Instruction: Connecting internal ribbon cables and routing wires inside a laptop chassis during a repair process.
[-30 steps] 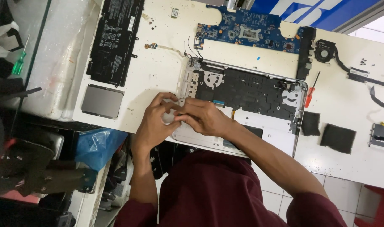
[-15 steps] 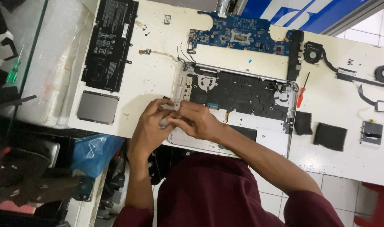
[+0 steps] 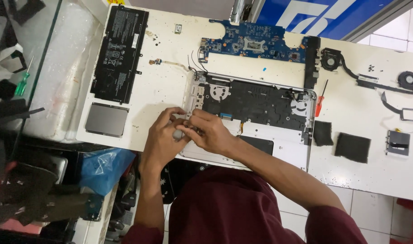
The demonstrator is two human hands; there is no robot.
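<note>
Teardown looks far along — battery (image 3: 119, 53), motherboard (image 3: 256, 45) and fans lie loose on the bench (image 3: 360, 149), while left hand (image 3: 163, 138) and right hand (image 3: 208, 131) pinch fingertips together on a small part at the laptop shell's (image 3: 256, 135) near-left corner.

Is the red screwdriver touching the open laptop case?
Apart. The head view shows the red screwdriver lying on the white table just right of the laptop case, with a thin strip of bare tabletop between them.
</note>
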